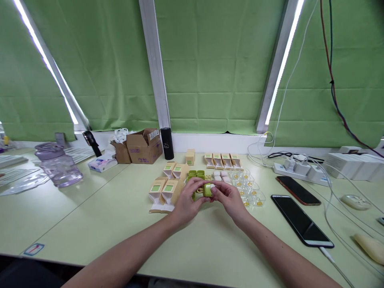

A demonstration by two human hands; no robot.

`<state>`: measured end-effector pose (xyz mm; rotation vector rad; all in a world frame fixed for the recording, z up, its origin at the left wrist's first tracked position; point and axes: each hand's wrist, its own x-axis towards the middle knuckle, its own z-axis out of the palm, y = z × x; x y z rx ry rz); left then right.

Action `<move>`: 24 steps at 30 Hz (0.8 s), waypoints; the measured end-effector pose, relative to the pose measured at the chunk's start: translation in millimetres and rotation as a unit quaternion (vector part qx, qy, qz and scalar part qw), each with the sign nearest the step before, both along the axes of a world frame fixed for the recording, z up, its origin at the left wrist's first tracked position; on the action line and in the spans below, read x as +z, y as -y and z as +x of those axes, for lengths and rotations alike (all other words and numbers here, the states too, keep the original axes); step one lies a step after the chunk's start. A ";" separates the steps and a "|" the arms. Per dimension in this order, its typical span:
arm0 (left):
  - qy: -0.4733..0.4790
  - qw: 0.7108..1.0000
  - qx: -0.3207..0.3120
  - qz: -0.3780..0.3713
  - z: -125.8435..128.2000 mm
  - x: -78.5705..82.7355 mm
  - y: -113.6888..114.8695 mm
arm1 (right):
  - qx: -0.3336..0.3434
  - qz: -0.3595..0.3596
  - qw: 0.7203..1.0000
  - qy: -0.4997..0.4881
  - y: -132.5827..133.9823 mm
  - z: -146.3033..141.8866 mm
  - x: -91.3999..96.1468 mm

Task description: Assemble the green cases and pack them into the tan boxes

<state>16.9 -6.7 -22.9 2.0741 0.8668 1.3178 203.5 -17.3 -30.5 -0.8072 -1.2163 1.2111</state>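
Left hand grip closed on green case, steadying it; right hand pinches its end above bench

green case: largely covered by left grip and right grip; lid state unclear
small boxes: label print too small to read
yellow object: cut off by the right edge, blurred

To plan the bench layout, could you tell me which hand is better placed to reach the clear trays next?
Probably the right hand: both hold the green case, but it lies beside the clear trays, the left hand farther away.
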 end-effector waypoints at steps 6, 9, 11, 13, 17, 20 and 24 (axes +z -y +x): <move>-0.036 0.998 0.035 0.035 1.8 -8.2 3.9 | -0.030 -0.002 0.999 -0.017 1.0 -3.4 0.8; -0.044 0.997 0.054 0.040 3.9 -12.2 5.6 | -0.037 0.001 0.999 -0.032 2.2 -8.0 0.8; -0.045 0.996 0.056 0.048 5.0 -13.1 6.7 | -0.038 0.007 0.999 -0.034 2.7 -10.9 -0.6; -0.048 0.996 0.045 0.058 5.3 -12.5 7.2 | -0.037 0.019 0.999 -0.027 3.1 -12.6 -3.0; -0.034 0.998 0.018 0.053 3.2 -9.6 4.6 | -0.057 0.078 0.994 0.051 4.8 -10.3 -7.7; 0.015 1.000 -0.005 -0.021 2.3 -9.5 0.8 | -0.111 0.161 0.966 0.166 7.0 -5.0 -8.8; 0.085 0.985 -0.059 -0.141 5.0 -10.5 -1.7 | -0.171 0.305 0.885 0.306 8.3 2.1 -9.4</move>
